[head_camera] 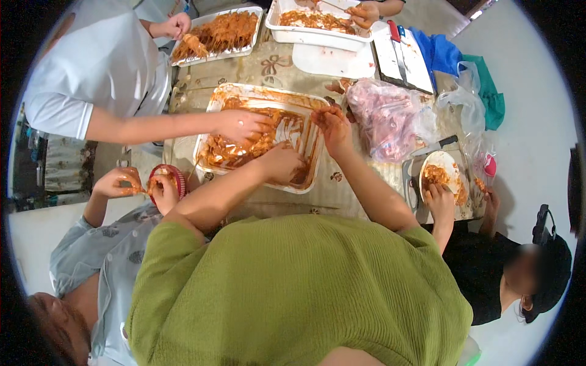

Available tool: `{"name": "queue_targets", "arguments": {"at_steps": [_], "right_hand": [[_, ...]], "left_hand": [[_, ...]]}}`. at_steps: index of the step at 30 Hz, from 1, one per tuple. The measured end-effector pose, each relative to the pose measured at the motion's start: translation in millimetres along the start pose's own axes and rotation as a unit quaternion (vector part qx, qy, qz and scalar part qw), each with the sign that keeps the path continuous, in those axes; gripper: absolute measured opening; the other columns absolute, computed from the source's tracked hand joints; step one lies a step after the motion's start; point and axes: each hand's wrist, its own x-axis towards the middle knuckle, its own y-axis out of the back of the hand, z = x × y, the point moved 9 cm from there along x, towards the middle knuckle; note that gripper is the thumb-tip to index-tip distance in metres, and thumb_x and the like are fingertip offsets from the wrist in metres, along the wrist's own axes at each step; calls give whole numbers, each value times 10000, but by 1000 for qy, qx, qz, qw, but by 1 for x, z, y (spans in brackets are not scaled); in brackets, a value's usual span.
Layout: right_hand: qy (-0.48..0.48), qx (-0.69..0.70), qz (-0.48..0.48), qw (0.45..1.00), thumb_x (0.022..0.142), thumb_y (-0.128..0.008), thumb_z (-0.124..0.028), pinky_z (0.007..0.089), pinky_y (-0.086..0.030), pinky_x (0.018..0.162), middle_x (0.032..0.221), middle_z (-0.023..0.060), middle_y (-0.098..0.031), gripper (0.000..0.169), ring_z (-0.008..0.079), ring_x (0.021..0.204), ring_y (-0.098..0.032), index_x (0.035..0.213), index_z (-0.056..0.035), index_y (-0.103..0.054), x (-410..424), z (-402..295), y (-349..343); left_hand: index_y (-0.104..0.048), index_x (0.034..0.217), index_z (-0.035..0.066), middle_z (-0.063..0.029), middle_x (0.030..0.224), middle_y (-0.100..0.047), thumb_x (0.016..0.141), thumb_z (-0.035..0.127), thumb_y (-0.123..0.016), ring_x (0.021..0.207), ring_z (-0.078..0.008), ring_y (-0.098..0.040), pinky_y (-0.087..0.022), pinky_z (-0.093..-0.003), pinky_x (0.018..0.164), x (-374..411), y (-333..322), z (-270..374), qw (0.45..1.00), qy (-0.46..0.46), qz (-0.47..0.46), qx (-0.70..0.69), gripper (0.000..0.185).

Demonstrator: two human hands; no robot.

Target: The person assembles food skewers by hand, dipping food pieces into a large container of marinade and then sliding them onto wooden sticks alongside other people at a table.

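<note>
A white rectangular tray point(316, 176) of small meat pieces point(229, 146) in orange-red marinade lies before me. My left hand point(281, 162) reaches over its near side with the fingers bent down to the marinade; whether they grip a piece is hidden. Above the tray's right rim, my right hand point(333, 126) is raised with curled, sauce-coated fingers, and what lies between them cannot be told. Another person's hand point(245, 126) reaches into the same tray from the left, just beyond my left hand.
A plastic bag of raw pink meat point(384, 119) lies right of the tray. Near it is a black-handled knife point(435, 145); a red-handled knife point(397, 50) rests on a white board point(412, 64). Co-workers handle a skewer tray point(254, 48), another white tray point(316, 35), a red basket point(182, 180) and a plate point(444, 158).
</note>
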Motion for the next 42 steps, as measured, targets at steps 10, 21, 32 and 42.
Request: {"name": "queue_targets", "arguments": {"at_steps": [10, 21, 32, 42], "right_hand": [[-36, -53, -8, 998, 771, -418, -80, 337, -412, 778, 857, 107, -521, 145, 218, 819, -520, 888, -2, -456, 3, 6, 2], [-106, -281, -39, 953, 746, -459, -96, 292, -433, 701, 819, 94, -534, 178, 182, 780, -530, 888, 11, -477, 11, 17, -2], [10, -768, -322, 554, 678, -478, -103, 385, -446, 685, 852, 168, -566, 261, 294, 799, -555, 927, -53, -541, -40, 86, -71], [-34, -792, -366, 488, 681, -479, -90, 386, -453, 695, 869, 176, -559, 209, 295, 822, -551, 864, -44, -568, -46, 82, -72]], "left_hand": [[-573, 791, 21, -163, 857, -543, 629, 137, -531, 803, -310, -519, -416, -359, 724, 56, 10, -50, 980, 87, 175, -29, 204], [-587, 727, 46, -122, 863, -544, 650, 138, -522, 843, -278, -517, -419, -369, 711, -40, -3, -41, 985, 170, 16, -11, 137], [-532, 891, 56, -165, 851, -557, 657, 76, -543, 812, -307, -535, -427, -378, 688, -72, -6, -75, 919, 290, 175, -202, 235], [-595, 875, 135, -115, 881, -556, 635, 100, -554, 828, -269, -529, -425, -355, 700, -57, -14, -88, 948, 219, 205, -106, 246]]}}
